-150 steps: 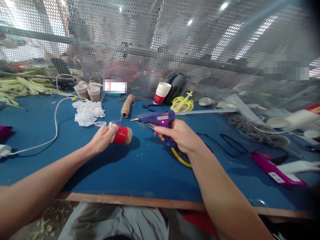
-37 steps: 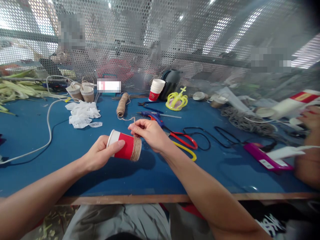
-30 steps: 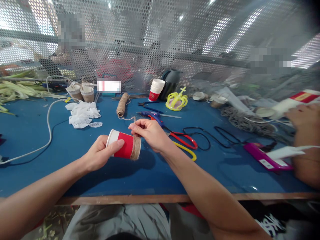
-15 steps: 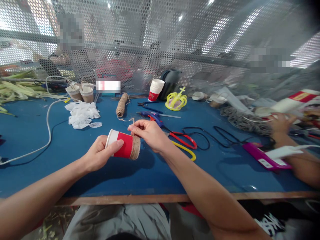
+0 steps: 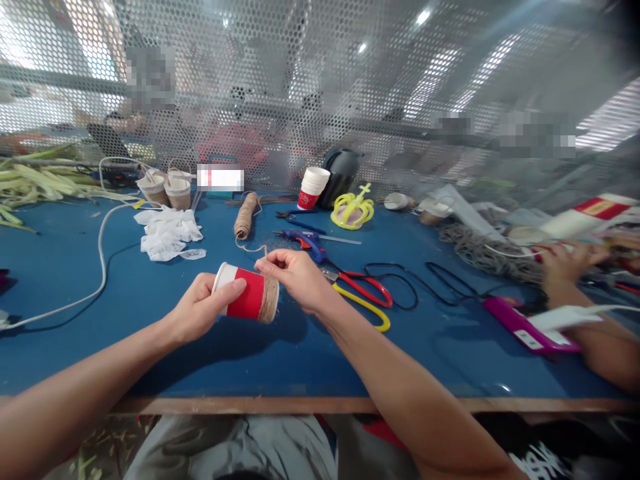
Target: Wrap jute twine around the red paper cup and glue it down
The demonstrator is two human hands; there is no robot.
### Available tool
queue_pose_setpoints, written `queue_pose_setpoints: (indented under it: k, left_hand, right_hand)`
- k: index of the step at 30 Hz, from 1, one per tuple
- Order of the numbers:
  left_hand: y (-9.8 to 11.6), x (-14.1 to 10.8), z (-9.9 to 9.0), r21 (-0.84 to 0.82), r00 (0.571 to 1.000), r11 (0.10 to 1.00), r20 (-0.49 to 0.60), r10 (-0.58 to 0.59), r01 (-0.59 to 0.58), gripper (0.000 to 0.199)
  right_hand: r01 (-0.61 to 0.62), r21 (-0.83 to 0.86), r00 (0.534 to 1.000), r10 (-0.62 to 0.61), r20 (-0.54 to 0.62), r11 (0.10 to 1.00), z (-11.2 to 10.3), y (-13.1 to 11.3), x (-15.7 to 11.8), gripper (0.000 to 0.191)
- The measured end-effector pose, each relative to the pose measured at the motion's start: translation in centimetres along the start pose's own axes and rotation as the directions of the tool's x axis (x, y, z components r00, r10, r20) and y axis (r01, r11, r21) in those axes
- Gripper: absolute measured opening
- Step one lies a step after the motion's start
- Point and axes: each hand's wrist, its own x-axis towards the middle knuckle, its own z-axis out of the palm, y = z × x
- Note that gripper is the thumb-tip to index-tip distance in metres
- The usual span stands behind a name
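My left hand (image 5: 203, 303) grips a red and white paper cup (image 5: 246, 295) lying on its side above the table, thumb across the red band. Brown twine (image 5: 270, 300) is wound in close turns round the end of the cup at the right. At that wound end, my right hand (image 5: 293, 277) pinches the twine between thumb and fingertips. From the pinch the strand runs loosely back to a twine roll (image 5: 246, 217) lying beyond the cup. Just past my right hand lie a blue glue gun (image 5: 307, 243) and scissors (image 5: 363, 297) with red and yellow handles.
White crumpled plastic (image 5: 167, 233) and two twine-covered cups (image 5: 179, 192) are at the left. Stacked paper cups (image 5: 313, 188), a dark kettle (image 5: 341, 177) and a yellow crown-shaped piece (image 5: 353, 212) stand behind. A purple power strip (image 5: 530, 330) lies near a co-worker's hand (image 5: 567, 263) at the right.
The view has tilted slightly, so the table sits a little lower in the picture. Both hands keep their holds on cup and twine; my right hand has shifted only slightly.
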Motion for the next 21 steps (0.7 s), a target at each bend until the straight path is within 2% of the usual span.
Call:
queue_pose_setpoints:
  k: [7,11,13,16,18,21]
  left_hand:
    - [0.9,0.3,0.5,-0.123,0.998,0.991,-0.015,-0.061,0.059,0.038]
    - [1.2,0.9,0.5,-0.246,0.981,0.963,-0.134,-0.141,0.105,0.032]
    - [1.3,1.2,0.5,-0.3,0.962,0.946,-0.194,-0.19,0.126,0.03]
    - [1.4,1.5,0.5,-0.358,0.945,0.925,-0.241,-0.22,0.124,0.026]
    - [1.4,1.6,0.4,-0.363,0.943,0.925,-0.254,-0.215,0.113,0.024]
    - [1.3,1.6,0.4,-0.35,0.953,0.932,-0.237,-0.191,0.1,0.024]
  right_hand:
    - [-0.024,-0.021,1.0,0.024,-0.016,0.999,0.3,0.2,0.3,0.026]
    - [-0.071,0.016,0.994,0.072,-0.081,0.997,-0.3,0.4,0.8,0.026]
    - [-0.018,0.006,0.993,0.019,-0.117,1.0,-0.5,0.2,0.7,0.027]
    - [0.11,-0.106,0.992,-0.116,-0.053,0.988,-0.4,-0.5,-0.2,0.027]
    - [0.155,-0.186,0.987,-0.159,-0.003,0.97,-0.1,-1.0,-0.8,0.022]
    - [0.178,-0.266,0.983,-0.185,0.0,0.947,0.5,-1.3,-1.5,0.015]
